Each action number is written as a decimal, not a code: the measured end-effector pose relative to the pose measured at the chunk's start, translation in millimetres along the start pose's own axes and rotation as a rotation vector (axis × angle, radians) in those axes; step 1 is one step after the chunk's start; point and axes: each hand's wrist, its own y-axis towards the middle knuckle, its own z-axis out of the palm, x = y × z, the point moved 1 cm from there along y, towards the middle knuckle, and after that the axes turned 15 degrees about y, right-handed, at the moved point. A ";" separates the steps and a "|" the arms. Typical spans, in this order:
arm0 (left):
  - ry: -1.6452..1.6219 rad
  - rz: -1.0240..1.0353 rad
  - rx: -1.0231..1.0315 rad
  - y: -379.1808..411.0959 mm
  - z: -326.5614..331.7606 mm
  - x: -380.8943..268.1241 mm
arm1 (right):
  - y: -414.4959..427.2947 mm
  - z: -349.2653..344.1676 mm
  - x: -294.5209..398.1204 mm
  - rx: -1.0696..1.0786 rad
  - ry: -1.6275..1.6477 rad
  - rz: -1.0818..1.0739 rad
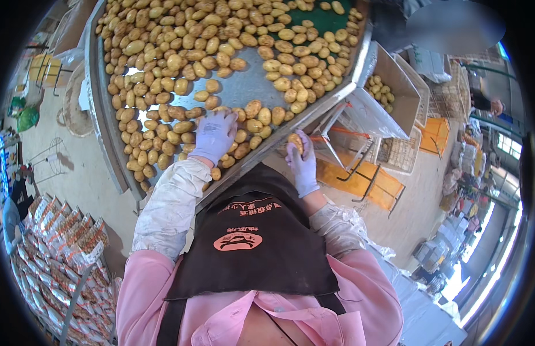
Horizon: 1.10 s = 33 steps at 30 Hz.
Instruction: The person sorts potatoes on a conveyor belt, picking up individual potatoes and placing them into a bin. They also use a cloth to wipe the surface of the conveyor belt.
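Observation:
Many potatoes (176, 60) lie spread over a sheet-metal sorting table (245, 78) with a raised rim. My left hand (214, 134), in a pale lilac glove, rests palm down among the potatoes near the table's front corner; its fingertips touch some, and whether it grips one is hidden. Beyond the rim, to the right, my right hand (303, 162), gloved alike, holds a single potato (296, 142) between thumb and fingers. At the table's far side part of a green surface (323, 19) shows between potatoes.
Right of the table stands a plastic-lined box (405, 82) with potatoes (379, 93) inside, beside white plastic crates (401, 151). Orange platforms with metal bars (362, 181) are on the floor. Filled bags (73, 233) are stacked at lower left. Another person's hand (496, 107) shows at far right.

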 end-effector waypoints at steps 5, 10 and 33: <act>0.065 0.003 0.159 -23.7 11.0 -15.5 | -15.7 0.5 53.3 0.136 -0.334 -0.219; 0.051 -0.032 0.185 -30.4 22.5 -9.4 | -3.7 51.1 89.2 0.348 -0.749 -0.318; 0.062 -0.102 0.242 -72.0 27.1 2.8 | 35.6 31.6 199.5 0.235 -0.371 -0.792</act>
